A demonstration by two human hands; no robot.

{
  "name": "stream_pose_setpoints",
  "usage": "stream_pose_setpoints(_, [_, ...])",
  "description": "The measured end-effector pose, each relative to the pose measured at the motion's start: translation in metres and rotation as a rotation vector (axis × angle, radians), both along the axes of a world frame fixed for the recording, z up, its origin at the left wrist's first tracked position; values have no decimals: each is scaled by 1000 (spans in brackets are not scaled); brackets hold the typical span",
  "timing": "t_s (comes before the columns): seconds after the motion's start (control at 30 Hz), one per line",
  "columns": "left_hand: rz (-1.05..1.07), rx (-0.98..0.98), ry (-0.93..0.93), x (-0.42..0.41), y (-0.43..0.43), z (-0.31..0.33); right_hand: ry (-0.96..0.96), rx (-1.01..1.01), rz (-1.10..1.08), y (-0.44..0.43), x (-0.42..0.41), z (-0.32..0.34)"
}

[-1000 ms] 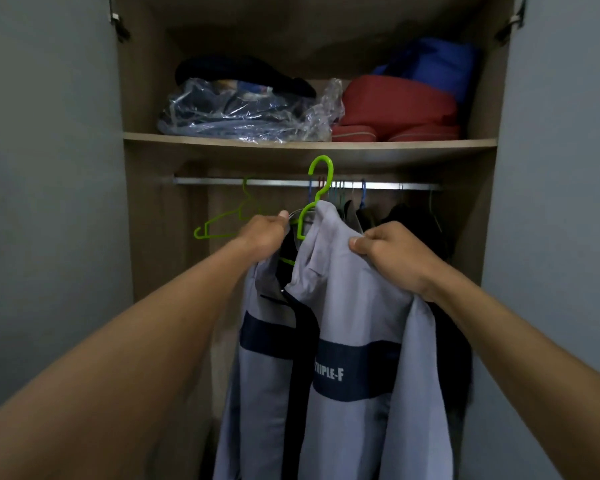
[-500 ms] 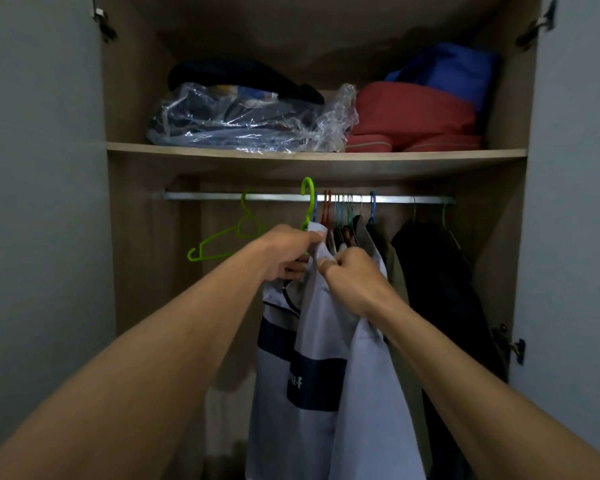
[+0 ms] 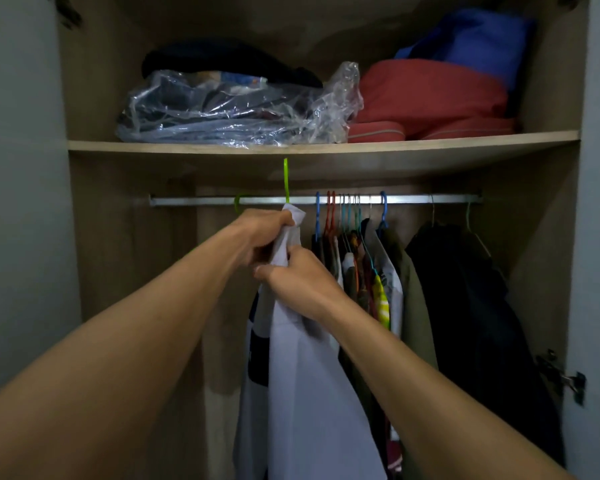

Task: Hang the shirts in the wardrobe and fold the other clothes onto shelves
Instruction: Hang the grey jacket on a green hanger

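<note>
A light grey shirt [image 3: 305, 382] with a dark band hangs from a green hanger [image 3: 285, 180] whose hook rises in front of the metal rail [image 3: 201, 201], just under the shelf. My left hand [image 3: 260, 233] grips the shirt's collar right below the hook. My right hand [image 3: 300, 282] pinches the shirt's shoulder a little lower and to the right. The hanger's arms are hidden inside the shirt and behind my hands. Whether the hook rests on the rail I cannot tell.
Several clothes on coloured hangers [image 3: 354, 258] and dark coats [image 3: 465, 306] fill the rail's right half. An empty green hanger hook [image 3: 238, 202] sits left of my hands. The shelf [image 3: 187, 146] above carries a plastic-wrapped bundle [image 3: 229, 112] and red bedding [image 3: 430, 98]. Wardrobe doors flank both sides.
The shirt and hanger have gone up and deeper into the wardrobe, turning edge-on to me. My hands have come close together at the collar, and the view has moved nearer.
</note>
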State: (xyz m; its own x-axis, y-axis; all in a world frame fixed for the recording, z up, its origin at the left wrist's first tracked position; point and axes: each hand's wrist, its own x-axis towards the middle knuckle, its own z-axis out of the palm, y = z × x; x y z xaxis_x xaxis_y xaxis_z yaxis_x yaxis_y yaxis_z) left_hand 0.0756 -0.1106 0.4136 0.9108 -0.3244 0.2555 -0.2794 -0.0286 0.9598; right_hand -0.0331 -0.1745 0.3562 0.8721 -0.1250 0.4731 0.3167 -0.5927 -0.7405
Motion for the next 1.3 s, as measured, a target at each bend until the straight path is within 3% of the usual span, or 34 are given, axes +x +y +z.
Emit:
stream_pose_setpoints(0.27, [54,94,13,66,-22,-6,46,-36,-52,-33,67,-6])
stream_pose_setpoints(0.77, [32,3,-25,180,-86,-7,136,-138,-253,-63,168,15])
stream_pose_setpoints(0.93, [-23,134,-13,197,-93,-20,225,-203,-339,-69,183,11])
stream_pose_setpoints(1.17, [-101,147,-4,198,-99,-26,294,-404,-512,-67,187,10])
stream_pose_setpoints(1.3, [-30,304,-128,202,-96,-21,271,-514,-557,-62,184,15])
